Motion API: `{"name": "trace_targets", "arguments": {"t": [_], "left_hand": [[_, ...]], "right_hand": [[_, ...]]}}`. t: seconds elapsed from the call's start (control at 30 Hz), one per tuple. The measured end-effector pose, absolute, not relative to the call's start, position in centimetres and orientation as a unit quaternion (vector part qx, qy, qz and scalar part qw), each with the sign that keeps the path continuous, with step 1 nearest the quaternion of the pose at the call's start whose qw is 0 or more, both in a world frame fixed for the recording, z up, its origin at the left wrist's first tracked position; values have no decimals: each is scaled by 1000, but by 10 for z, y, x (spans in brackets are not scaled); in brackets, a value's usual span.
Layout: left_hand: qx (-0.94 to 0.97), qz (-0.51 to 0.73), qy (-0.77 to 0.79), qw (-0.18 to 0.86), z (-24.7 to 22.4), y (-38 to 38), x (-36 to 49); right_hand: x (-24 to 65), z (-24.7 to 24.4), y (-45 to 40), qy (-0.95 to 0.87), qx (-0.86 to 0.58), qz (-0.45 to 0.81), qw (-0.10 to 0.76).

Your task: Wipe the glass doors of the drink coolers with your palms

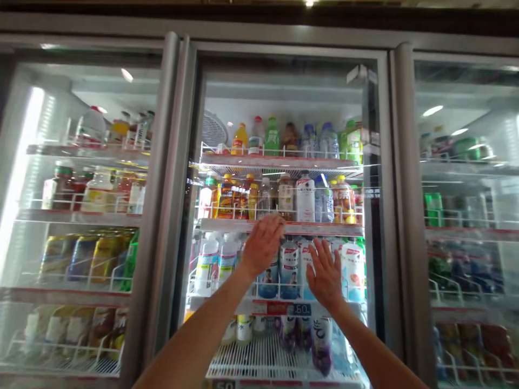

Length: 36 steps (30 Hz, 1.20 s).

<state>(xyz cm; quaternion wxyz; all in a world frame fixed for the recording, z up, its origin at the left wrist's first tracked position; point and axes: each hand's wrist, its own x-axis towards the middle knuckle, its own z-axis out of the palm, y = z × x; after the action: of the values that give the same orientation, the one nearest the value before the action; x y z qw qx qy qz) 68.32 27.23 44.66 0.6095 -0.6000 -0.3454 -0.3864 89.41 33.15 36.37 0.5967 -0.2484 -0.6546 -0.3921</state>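
Observation:
Both arms reach up to the middle glass door (284,81) of a drinks fridge. My left hand (263,246) is pressed toward the glass with a crumpled light brown cloth (279,222) under its fingers, in front of the red-edged shelf. To the right, my right hand (325,273) lies against the glass with its fingers apart and nothing in it. Behind the glass stand white-labelled bottles (289,265), partly hidden by the hands.
Silver door frames (162,189) stand upright on both sides of the middle door. More bottles and cans (106,259) fill shelves behind the left door, and bottles (478,208) show dimly behind the right one.

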Motion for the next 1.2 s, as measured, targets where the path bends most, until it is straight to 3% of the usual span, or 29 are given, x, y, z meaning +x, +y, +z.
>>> {"name": "trace_targets", "arguments": {"t": [0.1, 0.3, 0.47, 0.57, 0.7, 0.8, 1.03, 1.2], "left_hand": [[-611, -364, -334, 618, 460, 273, 675], [-394, -589, -481, 516, 526, 264, 635], [-575, -466, -429, 518, 531, 285, 695], [-636, -395, -418, 514, 541, 281, 690], [-521, -493, -502, 483, 573, 258, 628], [-459, -555, -508, 472, 582, 258, 614], [-578, -497, -419, 492, 552, 291, 679], [-554, -500, -444, 496, 536, 274, 646]], "right_hand": [[896, 364, 333, -659, -243, -392, 594], [900, 365, 330, -680, -218, -382, 586], [899, 367, 326, -693, -208, -358, 591], [902, 369, 326, -695, -198, -348, 597], [911, 381, 320, -700, -166, -343, 604], [909, 406, 306, -692, -131, -329, 628], [840, 507, 277, -712, 28, -226, 665], [783, 552, 284, -787, -59, -177, 588]]}}
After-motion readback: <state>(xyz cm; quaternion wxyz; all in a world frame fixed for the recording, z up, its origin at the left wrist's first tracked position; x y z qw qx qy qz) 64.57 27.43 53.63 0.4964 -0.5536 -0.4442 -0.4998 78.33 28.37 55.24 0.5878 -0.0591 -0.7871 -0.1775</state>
